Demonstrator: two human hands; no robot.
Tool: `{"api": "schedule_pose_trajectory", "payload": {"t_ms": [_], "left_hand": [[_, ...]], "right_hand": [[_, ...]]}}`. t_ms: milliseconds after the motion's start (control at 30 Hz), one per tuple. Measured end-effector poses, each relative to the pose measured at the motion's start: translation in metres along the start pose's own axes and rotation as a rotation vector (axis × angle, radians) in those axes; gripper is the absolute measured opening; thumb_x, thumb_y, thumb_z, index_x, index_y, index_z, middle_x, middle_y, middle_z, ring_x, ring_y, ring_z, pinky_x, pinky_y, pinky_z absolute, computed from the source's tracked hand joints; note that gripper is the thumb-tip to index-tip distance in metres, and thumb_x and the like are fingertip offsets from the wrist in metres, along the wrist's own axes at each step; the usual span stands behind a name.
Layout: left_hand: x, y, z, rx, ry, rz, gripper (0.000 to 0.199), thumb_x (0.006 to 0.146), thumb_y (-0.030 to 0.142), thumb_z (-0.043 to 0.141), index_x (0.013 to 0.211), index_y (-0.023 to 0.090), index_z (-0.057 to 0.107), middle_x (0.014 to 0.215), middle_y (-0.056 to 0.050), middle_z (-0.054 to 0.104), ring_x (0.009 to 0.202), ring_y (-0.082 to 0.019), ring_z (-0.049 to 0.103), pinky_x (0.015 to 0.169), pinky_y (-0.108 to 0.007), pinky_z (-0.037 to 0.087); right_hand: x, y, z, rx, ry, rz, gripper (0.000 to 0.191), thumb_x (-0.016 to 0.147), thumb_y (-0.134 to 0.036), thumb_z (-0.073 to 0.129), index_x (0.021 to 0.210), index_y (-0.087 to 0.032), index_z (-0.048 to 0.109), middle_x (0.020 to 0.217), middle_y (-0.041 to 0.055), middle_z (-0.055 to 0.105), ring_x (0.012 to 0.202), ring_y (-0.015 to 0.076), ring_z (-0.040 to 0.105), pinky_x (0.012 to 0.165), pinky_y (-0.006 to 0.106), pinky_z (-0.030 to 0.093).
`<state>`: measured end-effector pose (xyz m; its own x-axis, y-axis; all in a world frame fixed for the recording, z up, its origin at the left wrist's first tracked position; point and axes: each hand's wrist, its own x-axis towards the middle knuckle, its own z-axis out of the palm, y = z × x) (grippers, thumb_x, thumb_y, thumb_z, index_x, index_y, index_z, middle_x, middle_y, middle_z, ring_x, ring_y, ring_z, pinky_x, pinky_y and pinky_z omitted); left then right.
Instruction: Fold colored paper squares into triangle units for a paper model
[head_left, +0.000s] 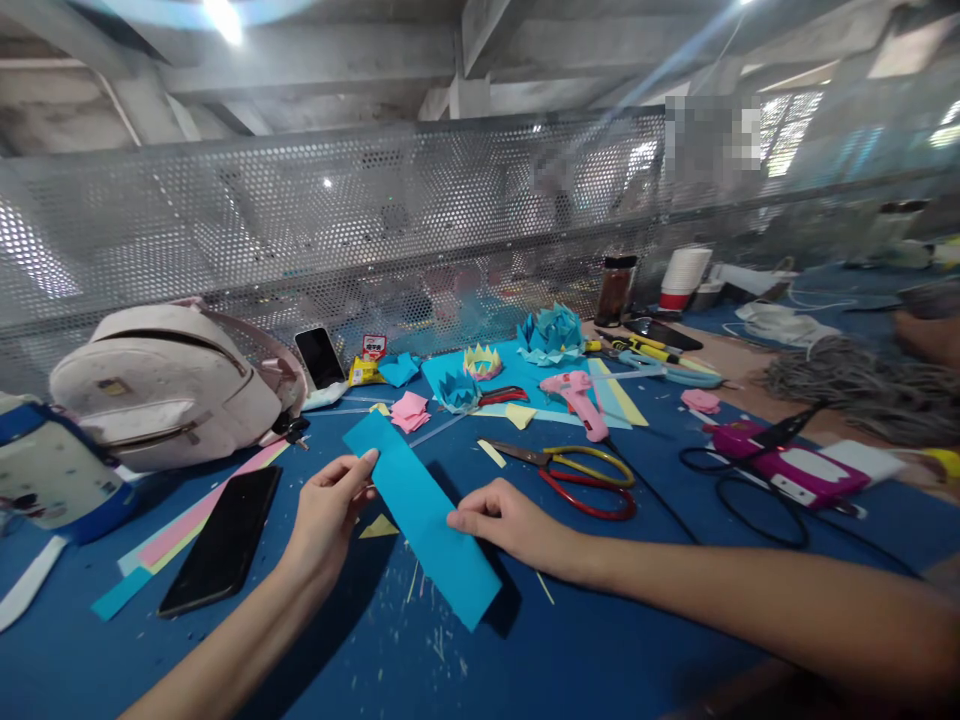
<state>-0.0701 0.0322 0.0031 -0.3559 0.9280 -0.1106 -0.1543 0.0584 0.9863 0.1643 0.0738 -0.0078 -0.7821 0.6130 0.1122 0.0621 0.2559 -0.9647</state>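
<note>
A long blue strip of paper (431,520) is held slanting above the blue table. My left hand (330,505) pinches its far left edge between thumb and fingers. Along its right edge, lower down, my right hand (510,525) grips it with the thumb on top. Just beyond my right hand lie scissors with one yellow and one red handle (589,480), blades pointing left. A pink glue gun (577,395) rests farther back, near blue folded-paper flowers (551,335) and a small yellow and pink one (482,362). A small yellow paper piece (380,527) lies beside the strip.
To the left are a black phone (221,540), coloured paper strips (180,515) and a pale backpack (165,380). On the right sit a magenta power strip (791,465) with black cable and grey yarn (870,385). A perforated metal partition (322,230) stands behind.
</note>
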Motion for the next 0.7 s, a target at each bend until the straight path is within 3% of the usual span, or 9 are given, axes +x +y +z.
{"api": "schedule_pose_trajectory", "payload": {"t_ms": [300,467,600,700], "left_hand": [[0.0038,0.0055,-0.0012,-0.024,0.050,-0.014,0.030,0.097,0.034,0.064,0.120,0.016,0.061,0.117,-0.008,0.064,0.097,-0.021,0.067,0.082,-0.039,0.058],[0.0059,0.0079,-0.0029,-0.040,0.068,0.011,0.031,0.097,0.034,0.064,0.123,0.016,0.061,0.121,-0.009,0.063,0.101,-0.023,0.066,0.085,-0.042,0.058],[0.0072,0.0073,-0.0030,-0.053,0.079,0.024,0.032,0.097,0.034,0.064,0.124,0.016,0.060,0.122,-0.009,0.063,0.102,-0.023,0.066,0.086,-0.042,0.058],[0.0092,0.0082,-0.0043,-0.064,0.097,0.037,0.033,0.097,0.034,0.064,0.124,0.016,0.060,0.123,-0.009,0.063,0.103,-0.023,0.066,0.086,-0.043,0.057]], "right_hand": [[0.0008,-0.0007,-0.0005,0.014,0.002,-0.010,0.065,0.084,-0.065,0.065,0.054,-0.019,0.030,0.056,-0.0067,0.021,0.054,0.0074,0.020,0.052,0.027,0.016],[0.0019,-0.0005,-0.0012,0.029,-0.029,-0.001,0.059,0.083,-0.064,0.067,0.058,-0.018,0.041,0.058,-0.0067,0.029,0.055,0.0077,0.025,0.053,0.025,0.020],[0.0012,-0.0015,-0.0009,0.035,-0.007,0.004,0.062,0.081,-0.063,0.070,0.055,-0.018,0.037,0.056,-0.0077,0.025,0.054,0.0068,0.023,0.052,0.024,0.018],[-0.0006,-0.0027,0.0008,0.069,-0.030,0.023,0.060,0.085,-0.067,0.063,0.059,-0.019,0.038,0.055,-0.0072,0.033,0.050,0.0065,0.032,0.050,0.022,0.027]]}}
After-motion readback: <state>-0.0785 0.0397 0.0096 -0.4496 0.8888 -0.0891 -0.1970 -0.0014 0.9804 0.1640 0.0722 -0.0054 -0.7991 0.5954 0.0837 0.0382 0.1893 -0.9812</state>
